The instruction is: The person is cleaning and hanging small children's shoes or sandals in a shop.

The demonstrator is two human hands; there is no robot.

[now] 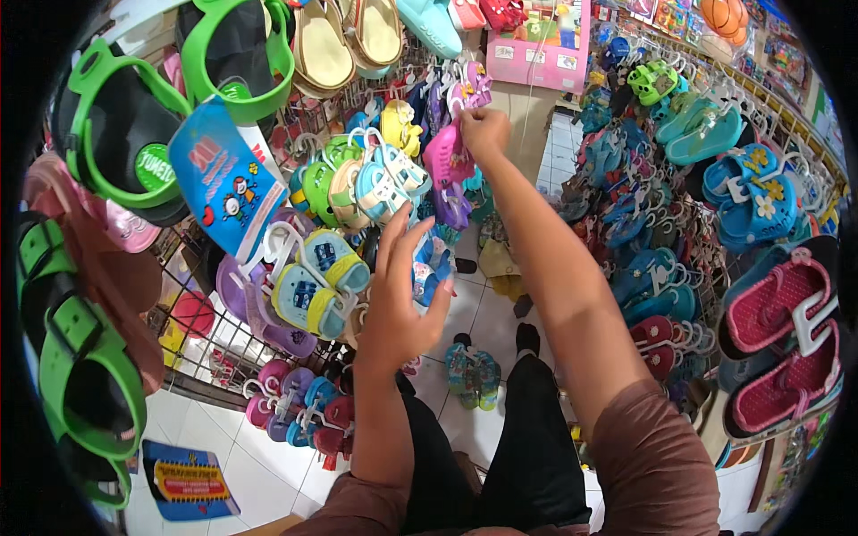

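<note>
My right hand (485, 132) is closed at the top of a pair of pink clogs (445, 157), by their white hanger, at the far end of the wire rack. Purple clogs (453, 206) hang just below them. My left hand (405, 308) is raised in front of the rack with its fingers apart, holding nothing. Beside it hang light blue and yellow children's sandals (310, 285) on a white hanger. Beyond its fingertips are light blue and white clogs (382, 187), next to green clogs (320, 191).
A wire grid rack (201, 335) of hanging footwear runs along the left. Another crowded rack with blue clogs (757, 208) and pink sandals (781, 308) lines the right. Flip-flops (473, 376) lie on the tiled floor by my feet. Large green-strapped sandals (127, 127) hang close at upper left.
</note>
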